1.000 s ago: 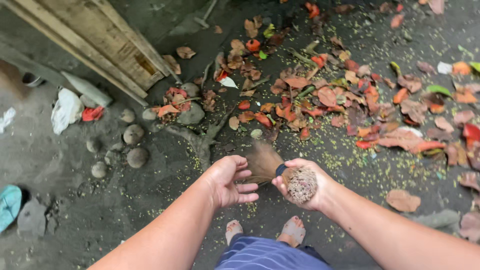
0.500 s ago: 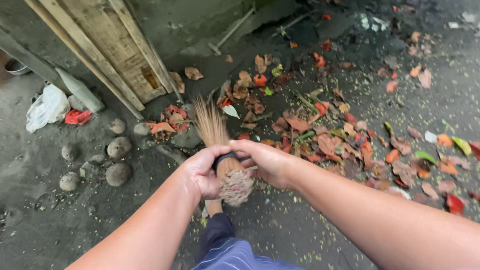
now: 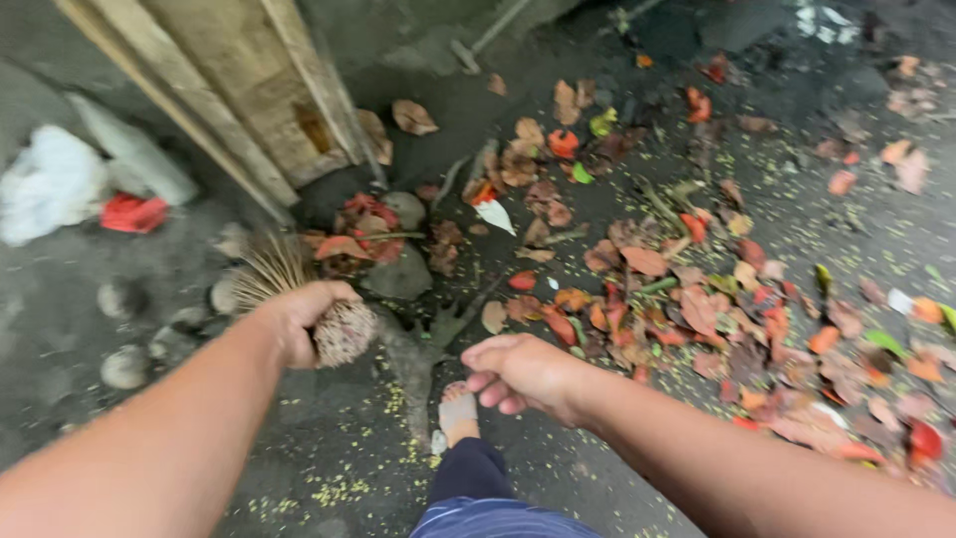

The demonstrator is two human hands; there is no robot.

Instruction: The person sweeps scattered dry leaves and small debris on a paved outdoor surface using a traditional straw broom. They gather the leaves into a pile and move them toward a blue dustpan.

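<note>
Down on ground, head view: dark wet pavement (image 3: 329, 468), speckled w/ tiny yellow-green bits.
Left hand: left hand (image 3: 299, 317) fist-wrapped round bundled end of stick broom (image 3: 334, 324), fingers curled tight on it.
Broom: thin brown bristles fan out up-left past the knuckles, blurred; cut butt end faces camera, round & pale. Sits left of centre, just above the foot, near the stones.
Right hand: right hand (image 3: 523, 374) holds nothing, fingers loosely curled & pointing left, palm down, over ground. Apart from broom, beside the foot.
Foot: bare foot (image 3: 459, 410) in light sandal, betw. both hands; dark trouser leg (image 3: 473, 473) & blue striped cloth at bottom edge.
Leaves: fallen leaves (image 3: 687, 299), red/orange/brown w/ some green, spread thick centre to right edge. Smaller clump by the planks.
Planks: wooden planks (image 3: 239, 110) leaning top-left, pale & weathered.
Stones: round grey stones (image 3: 124, 367) left of broom, approx 5 visible, blurred; 1 bigger stone (image 3: 398, 279) among leaves.
Rubbish: white plastic bag (image 3: 50, 184) & red scrap (image 3: 134, 212) at far left, touching or nearly, can't tell.
Twig: forked dark stick (image 3: 428, 344) on ground betw. broom & right hand.
</note>
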